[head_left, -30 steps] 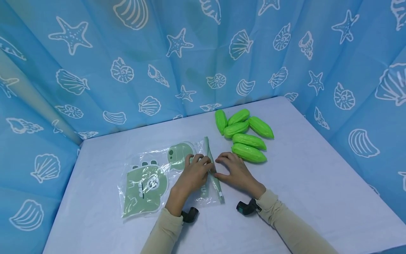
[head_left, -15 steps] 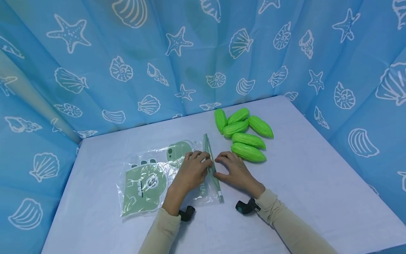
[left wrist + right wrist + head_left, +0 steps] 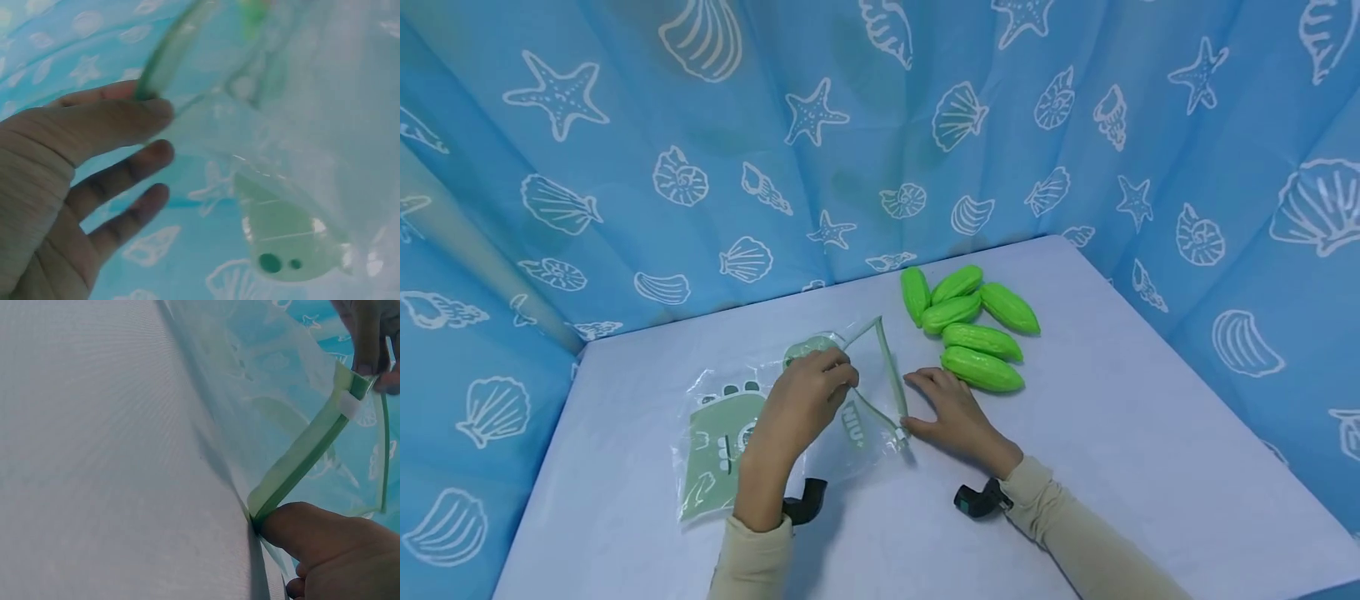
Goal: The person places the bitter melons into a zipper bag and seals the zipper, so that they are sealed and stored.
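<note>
my left hand (image 3: 805, 398) pinches one side of the green rim (image 3: 891, 367) of the bag (image 3: 853, 423) between thumb and finger, its other fingers loose and spread; i take it this is to hold that side off its fellow, since the mouth gapes in a wedge. my right hand (image 3: 953, 410) is bent, its thumb touching the opposite side near the slider (image 3: 901, 434), likely as an anchor for the left's pull. whether those right fingers pinch the plastic or only press it, i cannot tell.

the bag lies on the table (image 3: 1112, 450), under and to the left of my hands, mouth facing right, which suits both hands reaching its rim. the gourds (image 3: 982, 342) sit just past my right hand, apart from the bag, perhaps to leave the plastic free.

counted: one bag, one slider, six gourds. two gourds lie side by side nearest me, four are grouped behind them. two black cameras (image 3: 983, 498), one at each wrist; two sleeves (image 3: 1082, 525).
</note>
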Motion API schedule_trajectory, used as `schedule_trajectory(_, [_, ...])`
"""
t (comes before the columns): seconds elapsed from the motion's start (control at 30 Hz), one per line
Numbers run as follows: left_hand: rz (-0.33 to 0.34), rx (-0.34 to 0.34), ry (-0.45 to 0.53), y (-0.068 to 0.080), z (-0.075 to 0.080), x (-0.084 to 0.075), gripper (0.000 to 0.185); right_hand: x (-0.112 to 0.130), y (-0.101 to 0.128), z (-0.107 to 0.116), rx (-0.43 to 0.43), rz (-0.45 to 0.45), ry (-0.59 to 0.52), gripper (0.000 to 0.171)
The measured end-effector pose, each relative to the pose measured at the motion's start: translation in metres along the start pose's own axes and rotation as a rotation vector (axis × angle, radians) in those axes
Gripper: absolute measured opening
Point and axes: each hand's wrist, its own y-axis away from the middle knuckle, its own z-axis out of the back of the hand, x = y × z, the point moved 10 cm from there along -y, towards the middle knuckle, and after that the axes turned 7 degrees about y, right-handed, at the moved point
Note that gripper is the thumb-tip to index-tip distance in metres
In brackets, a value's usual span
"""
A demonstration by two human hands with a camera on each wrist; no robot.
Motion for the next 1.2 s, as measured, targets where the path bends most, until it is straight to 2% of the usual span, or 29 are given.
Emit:
schedule_trajectory(0.17, [0.090, 0.064, 0.058, 0.002, 0.018, -0.002, 0.019, -0.001, 0.001, 0.003, -0.019, -0.015, 0.001, 0.061])
schedule_trajectory(0.23, [0.124, 0.070, 0.090, 0.002, 0.025, -0.003, 0.019, 0.000, 0.000, 0.004, -0.025, -0.014, 0.000, 0.060])
schedule_trajectory(0.33, [0.136, 0.064, 0.116, 0.000, 0.033, -0.006, 0.019, 0.001, -0.002, 0.004, -0.025, -0.016, -0.007, 0.059])
schedule_trajectory(0.53, [0.119, 0.068, 0.135, -0.002, 0.028, -0.004, 0.018, -0.003, -0.003, 0.004, -0.009, -0.075, -0.056, 0.057])
schedule_trajectory(0.67, [0.114, 0.065, 0.130, -0.005, 0.019, 0.001, 0.018, 0.005, -0.014, 0.010, 0.019, -0.050, -0.095, 0.052])
schedule_trajectory(0.87, [0.114, 0.086, 0.111, -0.002, 0.007, 0.004, 0.020, 0.036, -0.035, 0.042, 0.042, 0.083, -0.051, 0.034])
schedule_trajectory(0.93, [0.123, 0.086, 0.107, 0.000, 0.006, 0.005, 0.020, 0.039, -0.038, 0.055, 0.033, 0.093, -0.027, 0.030])
schedule_trajectory(1.03, [0.128, 0.078, 0.122, 0.003, 0.006, 0.006, 0.020, 0.030, -0.040, 0.075, 0.018, 0.062, 0.016, 0.031])
schedule_trajectory(1.2, [0.118, 0.047, 0.131, 0.000, 0.012, 0.008, 0.020, -0.005, -0.041, 0.105, 0.006, -0.034, 0.052, 0.035])
